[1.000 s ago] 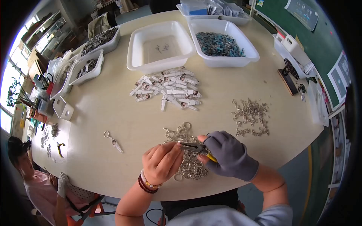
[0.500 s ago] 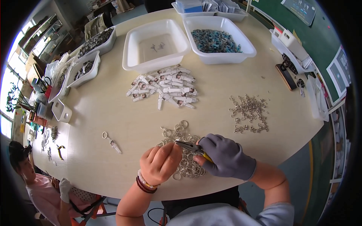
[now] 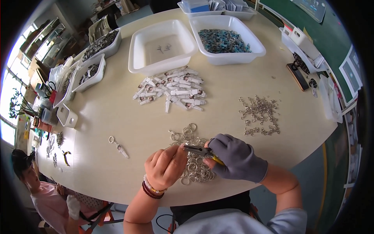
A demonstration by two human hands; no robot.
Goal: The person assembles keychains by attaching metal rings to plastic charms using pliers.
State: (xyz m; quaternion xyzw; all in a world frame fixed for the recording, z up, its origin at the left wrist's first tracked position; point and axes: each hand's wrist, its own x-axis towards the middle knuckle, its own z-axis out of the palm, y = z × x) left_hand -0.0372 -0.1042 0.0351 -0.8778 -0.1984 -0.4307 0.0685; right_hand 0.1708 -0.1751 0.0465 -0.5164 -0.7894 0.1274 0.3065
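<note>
My gloved right hand is closed around a pair of pliers with yellow handles. The jaws point left and meet the fingertips of my bare left hand, which is pinched; whatever sits between those fingertips is too small to make out. Beneath both hands lies a heap of metal split rings. Off to the left, a finished-looking keychain with a ring and a white figure charm rests alone. A pile of white figure charms lies farther up the table.
Small metal connectors are scattered at the right. Behind the charms stand a white tub and another tub holding blue-and-silver pieces. More filled trays line the left edge. A co-worker sits at the lower left.
The whole view has shifted slightly. My hands keep nearly the same pose, with the plier jaws still at my left fingertips. The co-worker's gloved hand has lowered a little.
</note>
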